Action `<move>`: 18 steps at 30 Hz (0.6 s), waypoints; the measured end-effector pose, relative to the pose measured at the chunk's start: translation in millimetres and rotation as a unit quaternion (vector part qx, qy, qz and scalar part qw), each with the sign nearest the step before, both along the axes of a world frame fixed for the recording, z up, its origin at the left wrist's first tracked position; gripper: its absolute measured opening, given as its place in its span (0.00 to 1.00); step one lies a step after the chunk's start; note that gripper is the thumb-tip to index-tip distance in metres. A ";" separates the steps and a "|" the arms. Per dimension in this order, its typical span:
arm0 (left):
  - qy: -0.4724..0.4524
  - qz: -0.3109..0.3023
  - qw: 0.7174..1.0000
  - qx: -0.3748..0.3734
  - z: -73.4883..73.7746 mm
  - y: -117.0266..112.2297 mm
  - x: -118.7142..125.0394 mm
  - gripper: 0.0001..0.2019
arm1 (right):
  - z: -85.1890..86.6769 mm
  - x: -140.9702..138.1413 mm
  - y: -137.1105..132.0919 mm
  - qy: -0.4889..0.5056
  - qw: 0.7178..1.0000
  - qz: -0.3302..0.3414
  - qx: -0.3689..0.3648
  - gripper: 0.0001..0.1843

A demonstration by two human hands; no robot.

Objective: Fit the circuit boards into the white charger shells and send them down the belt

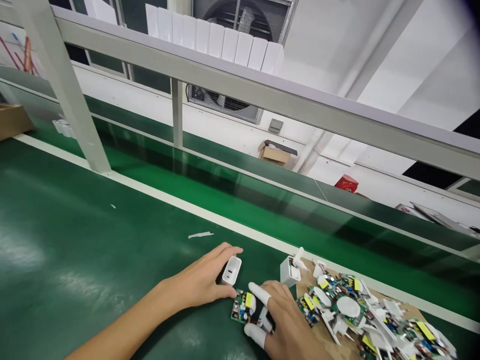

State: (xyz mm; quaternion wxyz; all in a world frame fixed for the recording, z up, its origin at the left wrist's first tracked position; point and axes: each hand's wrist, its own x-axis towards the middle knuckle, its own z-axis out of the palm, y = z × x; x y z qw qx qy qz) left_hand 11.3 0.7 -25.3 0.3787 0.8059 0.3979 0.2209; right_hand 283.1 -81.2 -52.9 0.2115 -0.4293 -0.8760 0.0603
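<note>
My left hand (204,277) curls around a small white charger housing (231,270), its fingers along the far side and its thumb at the near side. The open end of the housing faces me, and slots show inside. My right hand (281,320), with white finger cots on two fingers, grips a small green circuit board (242,306) carrying a yellow-wrapped part and a white part. The board is just below the housing, close to my left thumb. Part of what lies under the right fingers is hidden.
Right of my hands, a pile of circuit boards with white plug parts (348,307) lies on brown cardboard (324,335). Another white housing (289,271) with a plug part stands behind. A green conveyor belt (168,185) runs beyond the pale strip, under a metal frame (225,65).
</note>
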 end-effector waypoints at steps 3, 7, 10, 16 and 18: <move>0.041 -0.007 0.997 -0.060 -0.6 0.1 -5.8 0.49 | -20.9 6.3 2.4 0.048 0.999 0.010 0.020 0.42; 0.075 -0.031 0.991 -0.104 -1.0 3.8 -14.7 0.55 | -32.9 2.6 -0.1 0.122 0.992 0.011 0.033 0.38; 0.020 -0.056 0.996 -0.072 -6.7 5.6 -10.6 0.50 | -28.3 -5.1 -2.9 0.179 0.982 -0.024 0.054 0.35; 0.039 0.056 0.998 0.002 -14.7 1.1 14.0 0.45 | -10.7 -0.7 -6.6 0.225 0.959 -0.134 0.109 0.29; 0.072 0.035 0.996 -0.031 -7.8 0.1 13.2 0.59 | -7.9 2.6 -7.1 0.234 0.954 -0.141 0.123 0.28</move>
